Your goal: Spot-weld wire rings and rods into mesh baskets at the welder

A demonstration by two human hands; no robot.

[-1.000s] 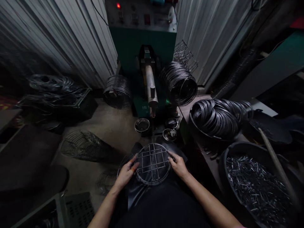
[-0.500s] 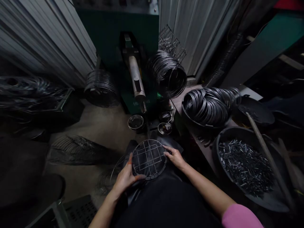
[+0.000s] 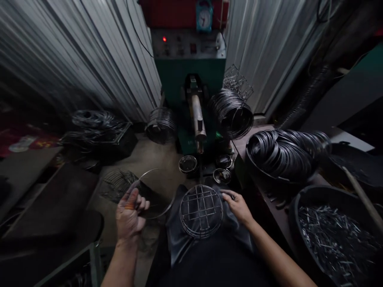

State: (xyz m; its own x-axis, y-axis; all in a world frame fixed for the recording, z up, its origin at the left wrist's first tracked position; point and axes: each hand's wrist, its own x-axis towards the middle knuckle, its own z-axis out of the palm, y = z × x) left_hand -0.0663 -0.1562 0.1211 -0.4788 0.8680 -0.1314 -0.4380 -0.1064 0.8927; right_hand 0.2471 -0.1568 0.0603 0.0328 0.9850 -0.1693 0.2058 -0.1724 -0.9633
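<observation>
Head view: the left hand (image 3: 131,211) pinches a thin wire ring (image 3: 149,171) between its fingers. The round wire grid (image 3: 201,210) lies over the dark apron (image 3: 176,239); the right hand (image 3: 240,208) has its fingers at the rim, their grip impossible to tell.

A blue clock (image 3: 204,19) shows at top centre; corrugated walls (image 3: 98,56) rise on both sides; a red bundle (image 3: 36,140) lies far left; at right, a stick (image 3: 362,197) slants over a tub (image 3: 317,194) of metal bits (image 3: 335,239).
</observation>
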